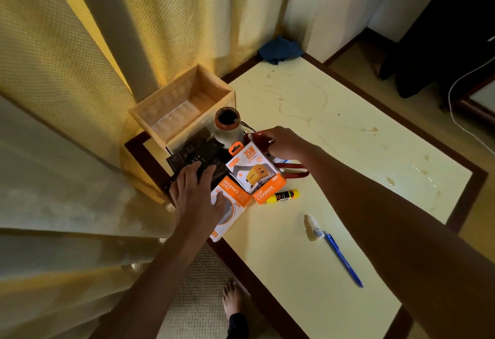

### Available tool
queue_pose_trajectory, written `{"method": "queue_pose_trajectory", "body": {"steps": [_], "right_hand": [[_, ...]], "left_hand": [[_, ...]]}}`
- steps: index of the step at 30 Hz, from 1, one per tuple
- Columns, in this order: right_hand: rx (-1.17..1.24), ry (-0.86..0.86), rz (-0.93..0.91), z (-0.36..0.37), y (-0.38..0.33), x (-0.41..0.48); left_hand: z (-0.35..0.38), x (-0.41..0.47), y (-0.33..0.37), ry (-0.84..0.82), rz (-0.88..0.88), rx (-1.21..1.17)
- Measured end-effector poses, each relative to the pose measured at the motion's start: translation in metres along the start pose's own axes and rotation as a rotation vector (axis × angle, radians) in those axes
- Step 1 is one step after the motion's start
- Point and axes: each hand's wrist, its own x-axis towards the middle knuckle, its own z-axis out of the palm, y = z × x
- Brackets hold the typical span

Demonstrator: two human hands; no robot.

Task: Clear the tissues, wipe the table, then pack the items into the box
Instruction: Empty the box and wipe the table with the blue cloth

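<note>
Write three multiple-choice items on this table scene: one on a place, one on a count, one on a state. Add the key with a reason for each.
1. Where does the blue cloth lie?
A. at the far corner of the table
B. draped over the clay pot
C. under the pen

2. How many orange-and-white charger boxes are in view?
A. one
B. two
C. four

3. The wooden box is:
A. upright with its top open
B. closed with a lid
C. tipped on its side

Key: 1 A, the cloth sits bunched at the far corner. 2 B, two such boxes sit next to each other near the left edge. 3 A, its inside shows from above and no lid covers it.
</note>
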Motion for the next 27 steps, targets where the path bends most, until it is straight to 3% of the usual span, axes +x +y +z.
{"method": "queue_pose_trajectory", "body": {"steps": [4,11,17,21,24,27], "right_hand": [[-0.042,0.077,-0.015,-0.001,-0.001,0.001],[0.083,0.191,0.029,-0.023,0.007,-0.024],[0.173,0.327,0.061,-0.001,0.039,-0.119],[0.132,0.252,0.286,0.058,0.078,-0.184],[0.081,0.201,0.405,0.097,0.096,-0.204],[0.069,0.223,0.367,0.113,0.098,-0.203]], "left_hand": [[0.004,0.0,0.01,-0.005,0.007,-0.048],[-0.003,0.001,0.019,0.059,0.025,-0.128],[-0.005,-0.02,0.063,0.1,0.203,-0.358],[0.016,-0.046,0.102,-0.106,0.397,-0.488],[0.049,-0.05,0.128,-0.353,0.5,-0.214],[0.069,-0.042,0.146,-0.457,0.516,0.191]]}}
